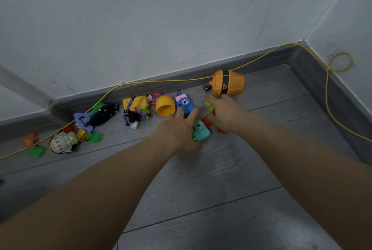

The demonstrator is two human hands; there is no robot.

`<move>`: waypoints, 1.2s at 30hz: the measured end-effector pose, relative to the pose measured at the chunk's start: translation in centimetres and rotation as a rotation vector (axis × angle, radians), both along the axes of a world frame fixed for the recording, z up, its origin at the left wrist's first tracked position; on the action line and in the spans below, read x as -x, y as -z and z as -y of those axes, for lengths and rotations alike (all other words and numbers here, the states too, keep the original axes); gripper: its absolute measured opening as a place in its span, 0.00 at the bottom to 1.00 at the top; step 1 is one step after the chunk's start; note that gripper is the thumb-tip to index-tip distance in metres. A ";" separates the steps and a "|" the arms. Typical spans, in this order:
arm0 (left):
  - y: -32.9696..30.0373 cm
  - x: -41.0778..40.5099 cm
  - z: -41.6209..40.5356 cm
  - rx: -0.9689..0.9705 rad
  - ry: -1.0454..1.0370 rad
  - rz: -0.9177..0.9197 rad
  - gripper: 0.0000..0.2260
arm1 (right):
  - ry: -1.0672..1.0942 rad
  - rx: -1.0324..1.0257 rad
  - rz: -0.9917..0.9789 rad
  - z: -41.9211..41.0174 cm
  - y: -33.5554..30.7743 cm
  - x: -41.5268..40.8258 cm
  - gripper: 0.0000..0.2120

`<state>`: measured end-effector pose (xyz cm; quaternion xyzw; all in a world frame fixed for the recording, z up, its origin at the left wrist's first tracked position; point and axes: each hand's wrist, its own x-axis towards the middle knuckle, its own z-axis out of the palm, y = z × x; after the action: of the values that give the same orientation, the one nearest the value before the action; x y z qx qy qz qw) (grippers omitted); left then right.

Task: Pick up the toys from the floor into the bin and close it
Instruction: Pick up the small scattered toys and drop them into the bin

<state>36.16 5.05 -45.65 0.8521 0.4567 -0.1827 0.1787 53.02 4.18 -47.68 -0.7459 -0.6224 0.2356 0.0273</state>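
Head view: both hands, left (179,129) spread over a glossy teal plastic camera (202,131), right (225,113) pinching blurred red pieces (207,119).

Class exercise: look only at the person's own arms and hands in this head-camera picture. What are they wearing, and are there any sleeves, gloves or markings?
Both forearms are bare from the bottom edge of the picture up to the wrists: no sleeves, gloves, watch or bracelets show. The left hand wears a thin ring on one finger. The right hand shows no jewellery. The picture is slightly motion-blurred, so finer marks cannot be told.
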 end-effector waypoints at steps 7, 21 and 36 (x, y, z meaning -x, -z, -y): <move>0.0 -3.0 1.0 -0.032 0.031 -0.192 0.37 | 0.079 0.014 -0.105 0.7 -0.3 -1.0 0.25; -2.1 0.7 3.0 0.006 0.186 -0.235 0.30 | 0.018 0.118 -0.047 5.3 -1.8 -0.8 0.22; -2.1 -4.1 7.5 0.076 0.192 -0.215 0.34 | 0.069 0.260 0.047 7.1 -2.9 -0.7 0.16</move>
<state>40.31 -2.43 -43.55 0.8600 0.3822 -0.3064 0.1428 53.69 -2.88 -44.77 -0.7696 -0.5609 0.2956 -0.0762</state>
